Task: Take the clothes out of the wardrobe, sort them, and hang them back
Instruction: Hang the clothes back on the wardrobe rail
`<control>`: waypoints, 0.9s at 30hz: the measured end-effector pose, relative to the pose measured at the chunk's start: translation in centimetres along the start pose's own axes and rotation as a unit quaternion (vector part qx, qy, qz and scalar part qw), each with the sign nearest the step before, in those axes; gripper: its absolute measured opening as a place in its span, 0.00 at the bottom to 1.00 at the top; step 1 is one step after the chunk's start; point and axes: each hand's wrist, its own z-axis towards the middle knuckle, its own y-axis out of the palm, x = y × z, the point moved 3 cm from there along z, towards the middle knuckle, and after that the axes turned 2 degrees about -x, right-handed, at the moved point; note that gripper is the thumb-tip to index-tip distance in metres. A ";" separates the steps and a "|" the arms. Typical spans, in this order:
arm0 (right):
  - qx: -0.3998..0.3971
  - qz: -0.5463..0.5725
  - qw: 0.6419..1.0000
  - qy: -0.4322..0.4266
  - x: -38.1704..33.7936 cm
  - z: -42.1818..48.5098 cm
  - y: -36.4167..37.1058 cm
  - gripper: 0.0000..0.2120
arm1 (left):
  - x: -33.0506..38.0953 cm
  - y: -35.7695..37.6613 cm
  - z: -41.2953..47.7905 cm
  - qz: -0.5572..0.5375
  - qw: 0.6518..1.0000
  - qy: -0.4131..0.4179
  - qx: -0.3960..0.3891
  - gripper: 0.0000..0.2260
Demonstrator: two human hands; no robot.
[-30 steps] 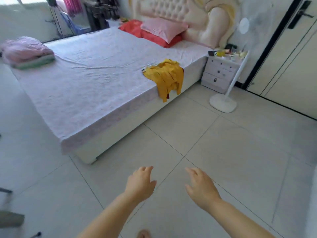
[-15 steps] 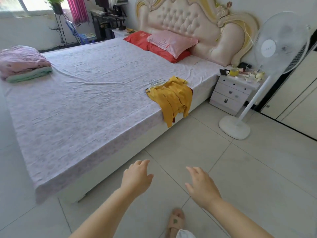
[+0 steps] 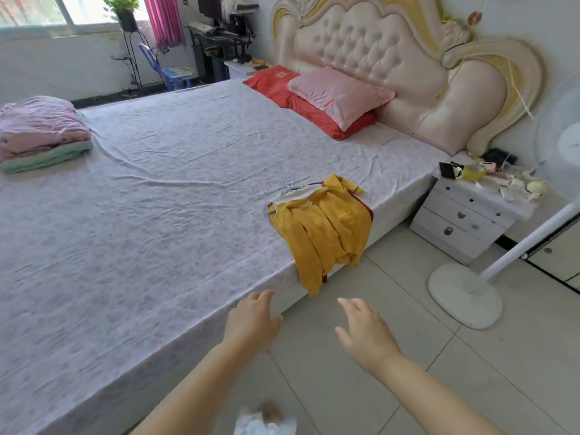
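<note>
A yellow knitted garment (image 3: 326,227) lies over the near right edge of the bed (image 3: 157,215), its lower part hanging down the side, with a red piece showing beneath it. Wire hangers (image 3: 287,186) and a white piece lie at its upper end. My left hand (image 3: 251,321) reaches forward over the bed's edge with relaxed fingers and holds nothing. My right hand (image 3: 365,334) is stretched out beside it above the tiled floor, fingers straight, also empty. Both hands are below and short of the garment. The wardrobe is not in view.
Folded pink and green bedding (image 3: 40,136) sits at the bed's far left. Red and pink pillows (image 3: 329,95) lie by the padded headboard. A white nightstand (image 3: 470,218) with clutter and a white standing fan (image 3: 467,296) stand on the right.
I have walked closer to the bed and the view has tilted up. Both empty hands now reach nearer the yellow garment; the left one is over the bed's edge.
</note>
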 end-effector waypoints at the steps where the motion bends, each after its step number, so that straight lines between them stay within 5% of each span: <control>1: 0.000 -0.003 1.000 -0.002 0.4 2.3 -0.8 0.26 | 0.4 -0.7 2.4 -0.001 1.000 0.000 0.002 0.24; 13: -0.021 -0.011 1.000 0.014 3.1 31.0 -9.4 0.26 | 2.8 -10.6 30.1 -0.042 0.999 -0.004 0.007 0.24; 27: -0.157 -0.059 0.982 -0.091 6.7 63.1 -11.9 0.23 | 0.9 -14.2 53.8 -0.093 0.981 -0.171 0.006 0.24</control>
